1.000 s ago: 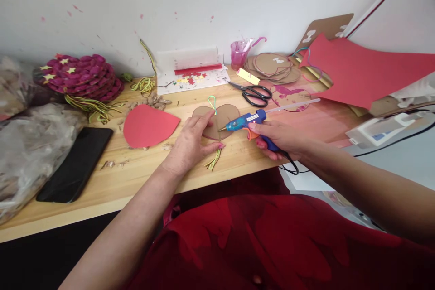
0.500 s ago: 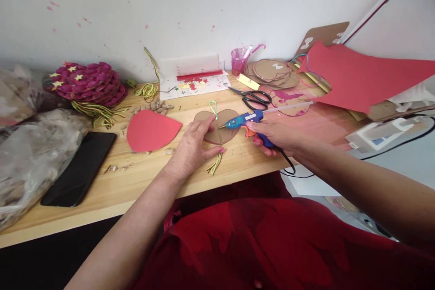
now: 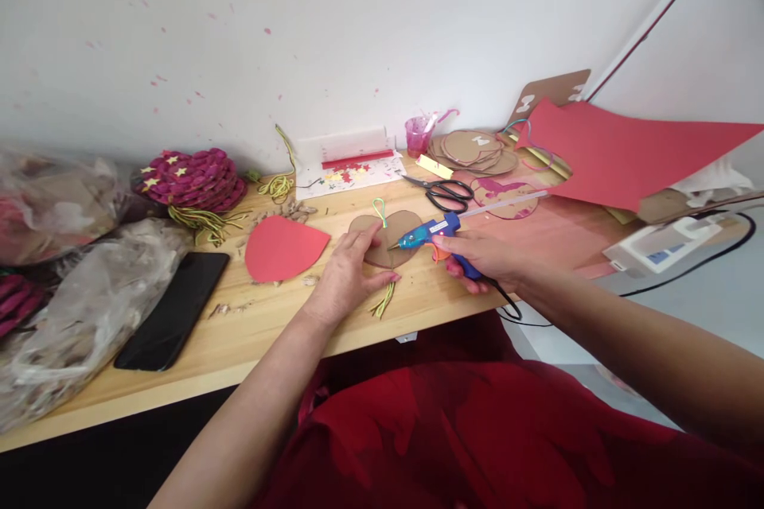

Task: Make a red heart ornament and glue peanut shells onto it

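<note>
On the wooden table lies a brown cardboard heart, its left side partly hidden by fingers. A yellow-green cord runs down its middle, with a loop above the notch and loose tails below the point. My left hand grips the heart from the left, fingertips on the cardboard and thumb by the cord's lower end. In my right hand is a blue glue gun with an orange trigger; its nozzle is at the cord, near the heart's middle. A clear glue stick juts from its back.
Left of my hands are a red paper piece, peanut shells, a black phone and a plastic bag. Behind lie scissors, cardboard cutouts and a pink-stained cup. Red paper covers the right.
The whole view has shifted, so things sit lower and mostly farther right. The glue gun's nozzle is slightly lower along the cord. Both hands keep their holds.
</note>
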`<act>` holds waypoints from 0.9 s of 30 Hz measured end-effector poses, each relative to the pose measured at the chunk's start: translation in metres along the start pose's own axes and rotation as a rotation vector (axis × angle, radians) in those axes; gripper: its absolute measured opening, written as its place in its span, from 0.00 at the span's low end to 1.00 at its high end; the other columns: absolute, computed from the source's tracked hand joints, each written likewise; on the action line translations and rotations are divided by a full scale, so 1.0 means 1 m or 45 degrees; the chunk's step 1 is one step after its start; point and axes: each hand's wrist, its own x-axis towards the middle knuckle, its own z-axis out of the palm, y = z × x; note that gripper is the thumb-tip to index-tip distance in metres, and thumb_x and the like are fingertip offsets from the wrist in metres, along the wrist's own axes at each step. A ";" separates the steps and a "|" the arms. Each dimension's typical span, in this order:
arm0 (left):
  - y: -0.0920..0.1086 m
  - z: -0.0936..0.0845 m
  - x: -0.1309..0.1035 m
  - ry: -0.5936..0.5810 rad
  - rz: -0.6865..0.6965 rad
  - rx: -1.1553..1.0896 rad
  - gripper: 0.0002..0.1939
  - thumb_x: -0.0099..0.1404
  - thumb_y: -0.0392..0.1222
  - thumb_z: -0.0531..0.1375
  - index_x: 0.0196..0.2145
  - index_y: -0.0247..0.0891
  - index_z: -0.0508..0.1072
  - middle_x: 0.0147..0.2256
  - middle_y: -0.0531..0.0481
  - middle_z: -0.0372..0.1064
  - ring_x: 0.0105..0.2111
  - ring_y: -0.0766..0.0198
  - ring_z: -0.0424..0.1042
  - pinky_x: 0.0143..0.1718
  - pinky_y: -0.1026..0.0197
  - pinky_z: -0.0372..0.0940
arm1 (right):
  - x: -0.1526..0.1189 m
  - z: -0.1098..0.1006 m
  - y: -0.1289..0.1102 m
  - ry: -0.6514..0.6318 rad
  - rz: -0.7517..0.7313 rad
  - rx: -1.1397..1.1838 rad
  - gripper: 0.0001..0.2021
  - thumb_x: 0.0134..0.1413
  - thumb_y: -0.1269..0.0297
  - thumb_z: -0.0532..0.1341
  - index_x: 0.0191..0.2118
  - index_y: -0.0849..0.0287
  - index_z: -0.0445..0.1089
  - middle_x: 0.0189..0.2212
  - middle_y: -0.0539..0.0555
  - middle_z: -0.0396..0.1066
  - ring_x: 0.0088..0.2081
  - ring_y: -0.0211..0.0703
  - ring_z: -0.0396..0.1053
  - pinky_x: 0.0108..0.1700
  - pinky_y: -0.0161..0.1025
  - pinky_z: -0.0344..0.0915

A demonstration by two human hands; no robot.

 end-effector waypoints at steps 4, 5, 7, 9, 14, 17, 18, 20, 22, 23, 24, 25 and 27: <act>0.000 0.000 -0.001 -0.014 0.004 -0.013 0.45 0.56 0.42 0.74 0.66 0.42 0.60 0.48 0.44 0.73 0.49 0.54 0.71 0.56 0.46 0.64 | 0.008 0.004 0.001 0.043 -0.042 0.019 0.15 0.69 0.57 0.56 0.31 0.58 0.63 0.16 0.45 0.64 0.11 0.31 0.59 0.10 0.28 0.49; 0.000 0.000 -0.001 -0.015 0.000 -0.015 0.44 0.56 0.42 0.74 0.66 0.42 0.60 0.48 0.44 0.73 0.49 0.54 0.70 0.56 0.46 0.64 | 0.011 0.005 -0.001 0.063 -0.055 0.036 0.14 0.69 0.58 0.56 0.31 0.58 0.63 0.16 0.45 0.64 0.10 0.31 0.60 0.10 0.28 0.49; 0.001 -0.001 -0.001 -0.013 -0.015 -0.026 0.44 0.56 0.44 0.74 0.66 0.43 0.60 0.48 0.44 0.73 0.49 0.53 0.71 0.56 0.46 0.65 | 0.016 0.008 -0.005 0.098 -0.081 0.081 0.14 0.69 0.57 0.57 0.31 0.58 0.64 0.15 0.45 0.63 0.10 0.32 0.60 0.10 0.28 0.50; 0.002 -0.002 -0.001 -0.005 -0.029 -0.057 0.42 0.58 0.46 0.73 0.66 0.44 0.61 0.47 0.44 0.73 0.49 0.53 0.71 0.55 0.46 0.66 | 0.022 0.010 -0.008 0.113 -0.109 0.119 0.17 0.69 0.55 0.56 0.29 0.58 0.62 0.15 0.45 0.63 0.11 0.31 0.60 0.11 0.28 0.50; -0.002 -0.003 -0.001 0.230 -0.002 -0.120 0.23 0.69 0.45 0.64 0.60 0.44 0.69 0.42 0.46 0.74 0.45 0.58 0.73 0.52 0.50 0.69 | 0.039 0.017 -0.016 0.110 -0.333 0.466 0.17 0.64 0.50 0.59 0.30 0.56 0.61 0.16 0.44 0.63 0.12 0.31 0.59 0.13 0.29 0.51; -0.007 -0.003 0.001 0.368 -0.061 -0.239 0.18 0.68 0.41 0.64 0.55 0.42 0.74 0.42 0.47 0.73 0.43 0.61 0.74 0.48 0.54 0.72 | 0.056 0.023 -0.026 0.106 -0.416 0.592 0.18 0.63 0.49 0.60 0.30 0.56 0.59 0.17 0.43 0.62 0.13 0.31 0.60 0.15 0.29 0.51; -0.008 -0.003 0.001 0.391 -0.102 -0.305 0.17 0.67 0.41 0.64 0.53 0.42 0.74 0.42 0.46 0.73 0.42 0.62 0.74 0.47 0.55 0.73 | 0.061 0.024 -0.029 0.106 -0.436 0.607 0.18 0.64 0.48 0.59 0.30 0.56 0.59 0.17 0.43 0.61 0.13 0.31 0.59 0.15 0.30 0.50; -0.011 -0.003 0.003 0.425 -0.209 -0.452 0.16 0.64 0.41 0.66 0.50 0.41 0.76 0.43 0.45 0.73 0.43 0.62 0.73 0.44 0.57 0.73 | 0.070 0.024 -0.033 0.114 -0.476 0.631 0.20 0.62 0.45 0.60 0.30 0.55 0.58 0.16 0.42 0.60 0.13 0.32 0.58 0.14 0.30 0.49; -0.012 -0.003 0.005 0.454 -0.322 -0.596 0.17 0.59 0.43 0.68 0.46 0.39 0.76 0.43 0.45 0.74 0.44 0.60 0.74 0.42 0.58 0.73 | 0.075 0.021 -0.034 0.122 -0.509 0.643 0.21 0.60 0.43 0.61 0.31 0.55 0.58 0.16 0.42 0.60 0.13 0.32 0.58 0.14 0.31 0.48; -0.012 -0.003 0.005 0.466 -0.370 -0.646 0.17 0.57 0.45 0.69 0.44 0.39 0.76 0.43 0.45 0.74 0.43 0.60 0.74 0.41 0.59 0.73 | 0.077 0.019 -0.033 0.123 -0.522 0.645 0.21 0.58 0.43 0.62 0.31 0.55 0.59 0.16 0.42 0.61 0.13 0.32 0.58 0.15 0.31 0.49; -0.012 -0.004 0.006 0.470 -0.409 -0.673 0.17 0.56 0.47 0.70 0.41 0.38 0.76 0.41 0.45 0.75 0.41 0.60 0.75 0.39 0.59 0.73 | 0.077 0.017 -0.032 0.123 -0.535 0.645 0.22 0.57 0.42 0.63 0.32 0.55 0.59 0.16 0.42 0.62 0.13 0.32 0.59 0.15 0.31 0.50; -0.012 -0.005 0.006 0.467 -0.439 -0.680 0.17 0.56 0.49 0.70 0.39 0.38 0.75 0.39 0.46 0.76 0.38 0.61 0.75 0.38 0.60 0.72 | 0.077 0.015 -0.031 0.123 -0.547 0.643 0.22 0.56 0.42 0.64 0.32 0.55 0.59 0.17 0.42 0.62 0.13 0.33 0.60 0.15 0.31 0.50; -0.010 -0.007 0.006 0.456 -0.473 -0.649 0.15 0.58 0.51 0.69 0.34 0.38 0.75 0.32 0.49 0.75 0.31 0.64 0.73 0.34 0.61 0.69 | 0.077 0.012 -0.028 0.127 -0.574 0.638 0.22 0.54 0.41 0.65 0.33 0.55 0.59 0.17 0.42 0.62 0.13 0.33 0.60 0.15 0.31 0.50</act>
